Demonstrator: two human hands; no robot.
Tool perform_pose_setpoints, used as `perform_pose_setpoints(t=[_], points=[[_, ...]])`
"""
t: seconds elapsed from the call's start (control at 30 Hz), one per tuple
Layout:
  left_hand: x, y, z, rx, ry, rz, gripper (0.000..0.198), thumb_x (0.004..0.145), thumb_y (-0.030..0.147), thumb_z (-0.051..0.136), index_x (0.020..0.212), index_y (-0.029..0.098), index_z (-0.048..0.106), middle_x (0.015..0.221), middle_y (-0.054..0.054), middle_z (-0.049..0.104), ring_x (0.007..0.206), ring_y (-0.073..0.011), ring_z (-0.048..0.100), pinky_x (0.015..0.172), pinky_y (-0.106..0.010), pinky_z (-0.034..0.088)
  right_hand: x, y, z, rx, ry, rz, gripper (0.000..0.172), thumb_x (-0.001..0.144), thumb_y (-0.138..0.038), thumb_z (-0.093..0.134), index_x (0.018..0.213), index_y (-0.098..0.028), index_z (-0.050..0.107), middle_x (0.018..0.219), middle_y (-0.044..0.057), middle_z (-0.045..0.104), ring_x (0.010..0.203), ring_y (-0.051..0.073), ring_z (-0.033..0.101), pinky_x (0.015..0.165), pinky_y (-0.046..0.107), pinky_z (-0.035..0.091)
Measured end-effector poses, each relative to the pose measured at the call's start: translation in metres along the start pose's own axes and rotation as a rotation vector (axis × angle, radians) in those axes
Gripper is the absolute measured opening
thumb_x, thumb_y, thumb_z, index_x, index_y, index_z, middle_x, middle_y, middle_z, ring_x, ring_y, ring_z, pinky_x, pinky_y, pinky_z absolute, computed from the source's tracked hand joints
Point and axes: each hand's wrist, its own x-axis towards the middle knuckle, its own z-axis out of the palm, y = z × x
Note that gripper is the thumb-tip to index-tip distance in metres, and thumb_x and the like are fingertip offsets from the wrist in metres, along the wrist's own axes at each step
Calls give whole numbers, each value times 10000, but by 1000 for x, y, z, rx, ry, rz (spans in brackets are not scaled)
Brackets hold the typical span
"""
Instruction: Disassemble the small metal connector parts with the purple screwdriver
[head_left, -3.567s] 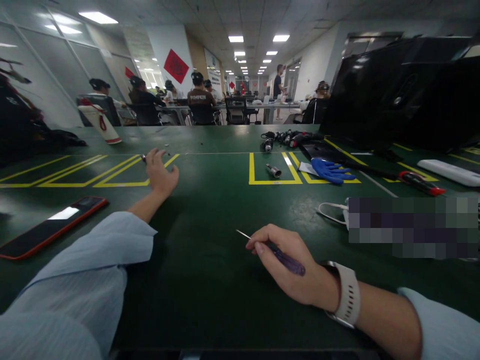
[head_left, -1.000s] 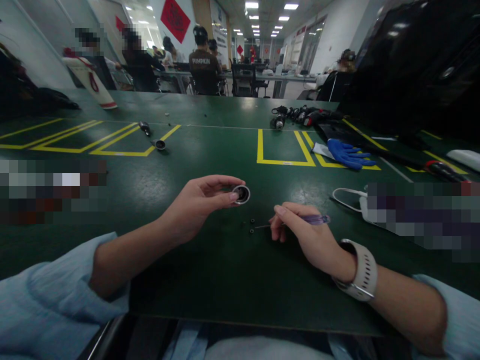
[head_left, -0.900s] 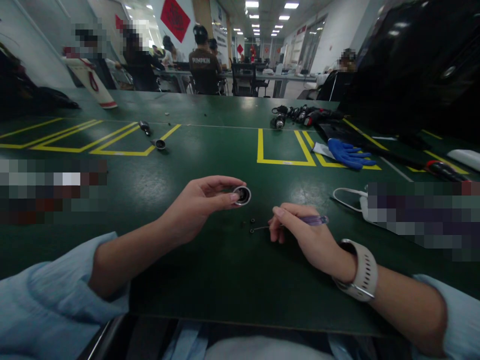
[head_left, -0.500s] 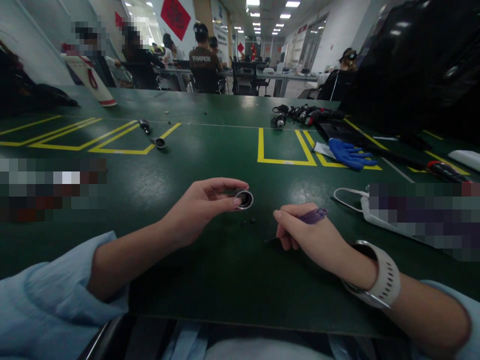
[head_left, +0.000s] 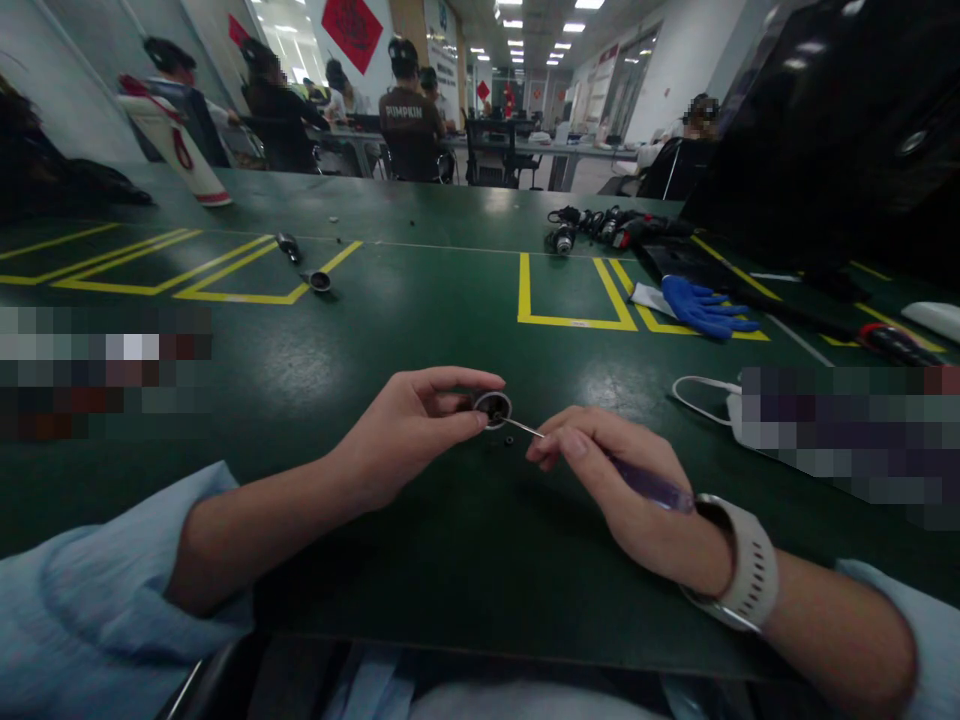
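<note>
Between its thumb and fingers, my left hand [head_left: 409, 430] holds a small round metal cup-like part [head_left: 493, 409], its open side facing me. My right hand [head_left: 611, 475] is closed around a screwdriver with a translucent purple handle [head_left: 651, 486]. The thin shaft points left, and its tip reaches into the opening of the round part; what it touches inside is too small to tell. Just below the round part, a tiny dark piece [head_left: 509, 441] lies on the green table [head_left: 420, 580].
Farther left lie a dark part [head_left: 288, 247] and another round cup [head_left: 319, 282]. Black cabled parts [head_left: 562, 238] and a blue glove [head_left: 707, 306] are at the back right. A white cable [head_left: 694, 382] lies right of my right hand. People sit beyond the table.
My right hand has turned, bringing the screwdriver's tip up and left from near the table into the round part. My left hand has shifted slightly down with the part.
</note>
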Motion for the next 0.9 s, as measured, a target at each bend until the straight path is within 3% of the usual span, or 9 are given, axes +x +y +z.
perform_pose_setpoints(t=[0.13, 0.37, 0.9], points=[[-4, 1, 4, -10, 15, 30, 298, 634, 107, 716, 925, 163, 691, 864, -28, 740, 852, -175, 689, 828, -281, 520, -2, -2, 5, -169, -37, -150, 167, 914, -160, 454, 856, -145, 609, 798, 48, 654, 722, 123, 603, 657, 252, 475], [-4, -3, 9, -13, 64, 175, 183, 586, 77, 717, 755, 139, 687, 901, -41, 706, 896, -188, 666, 838, -294, 527, -4, -6, 10, -262, -88, -245, 145, 903, -116, 446, 842, -120, 578, 820, 81, 642, 762, 139, 593, 681, 266, 466], [-4, -6, 13, 66, 101, 232, 136, 587, 54, 674, 702, 126, 674, 865, -39, 700, 915, -183, 661, 788, -258, 544, -5, -14, 15, -324, -107, -233, 156, 886, -93, 450, 818, -99, 590, 757, 90, 625, 710, 159, 570, 648, 299, 451]])
